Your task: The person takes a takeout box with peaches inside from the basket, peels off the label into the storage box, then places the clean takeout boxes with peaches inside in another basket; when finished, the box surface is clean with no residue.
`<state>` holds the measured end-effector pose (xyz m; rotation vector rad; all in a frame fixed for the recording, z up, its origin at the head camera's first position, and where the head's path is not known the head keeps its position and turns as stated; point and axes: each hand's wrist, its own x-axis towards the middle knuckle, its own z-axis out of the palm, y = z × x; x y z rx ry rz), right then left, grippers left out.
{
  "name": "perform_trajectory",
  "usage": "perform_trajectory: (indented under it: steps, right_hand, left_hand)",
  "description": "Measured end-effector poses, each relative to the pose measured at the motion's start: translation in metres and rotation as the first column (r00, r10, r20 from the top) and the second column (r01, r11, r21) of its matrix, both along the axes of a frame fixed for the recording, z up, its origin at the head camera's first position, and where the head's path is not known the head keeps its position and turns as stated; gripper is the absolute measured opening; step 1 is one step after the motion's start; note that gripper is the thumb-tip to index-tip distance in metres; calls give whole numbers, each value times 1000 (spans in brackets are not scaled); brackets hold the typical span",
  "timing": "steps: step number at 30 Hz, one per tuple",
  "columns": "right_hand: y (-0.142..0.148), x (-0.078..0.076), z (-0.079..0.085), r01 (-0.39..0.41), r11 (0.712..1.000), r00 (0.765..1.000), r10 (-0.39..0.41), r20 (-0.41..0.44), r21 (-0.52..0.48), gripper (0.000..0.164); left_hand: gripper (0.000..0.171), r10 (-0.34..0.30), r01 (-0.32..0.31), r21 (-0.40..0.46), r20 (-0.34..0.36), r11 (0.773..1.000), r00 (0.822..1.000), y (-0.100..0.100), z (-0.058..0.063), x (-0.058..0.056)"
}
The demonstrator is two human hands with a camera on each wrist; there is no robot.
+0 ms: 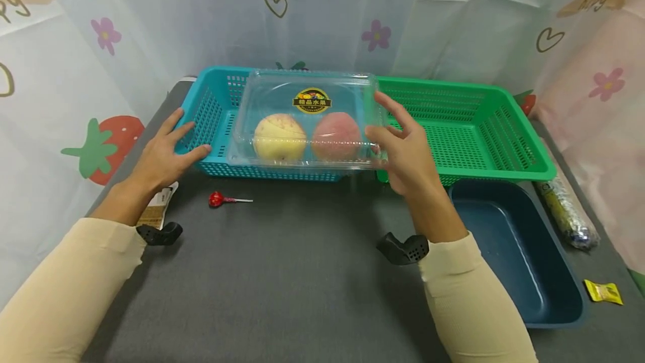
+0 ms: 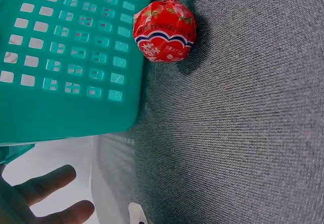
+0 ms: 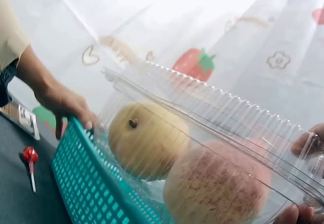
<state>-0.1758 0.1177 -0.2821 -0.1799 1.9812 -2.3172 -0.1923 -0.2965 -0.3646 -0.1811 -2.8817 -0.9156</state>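
Note:
My right hand (image 1: pixel 410 153) grips the right end of a clear plastic fruit box (image 1: pixel 272 85), fingers over its top and side. Inside the box lie a yellow peach (image 1: pixel 279 138) and a pink peach (image 1: pixel 336 136). The box is held tilted over the blue basket (image 1: pixel 211 122), covering much of its opening. At the basket's left front corner, my left hand (image 1: pixel 160 156) rests on the rim with its fingers spread and relaxed. A red-wrapped lollipop (image 1: pixel 216 199) lies on the grey tabletop in front of the basket, close below it in the left wrist view too.
A green basket (image 1: pixel 504 170) stands to the right, with a dark blue basin (image 1: pixel 559 273) in front. Beyond the basin are a clear-wrapped packet (image 1: pixel 569 212) and a yellow-wrapped candy (image 1: pixel 603 292). A brown-and-white packet (image 1: pixel 157 206) sits under the left wrist. A printed curtain (image 1: pixel 332 27) hangs behind.

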Motion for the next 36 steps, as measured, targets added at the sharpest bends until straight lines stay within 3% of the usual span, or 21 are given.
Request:
perform_trajectory:
  steps: [8,18,28,36]
  right_hand:
    - [18,27,-5,23,999,997,-26,-72,-42,57]
    - [38,59,-18,32,993,997,-40,-69,-116,58]
    - [51,88,-26,52,992,995,-61,-82,-114,59]
    - [62,110,-42,73,990,992,-84,-93,-119,59]
  left_hand:
    - [78,-9,9,17,-16,1000,1000,0,-1,-1]
    - [78,-7,7,7,-4,1000,1000,0,-1,-1]
    - [78,-8,8,9,4,1000,1000,-2,0,1]
    - [78,-18,18,11,6,1000,1000,-2,0,-1]
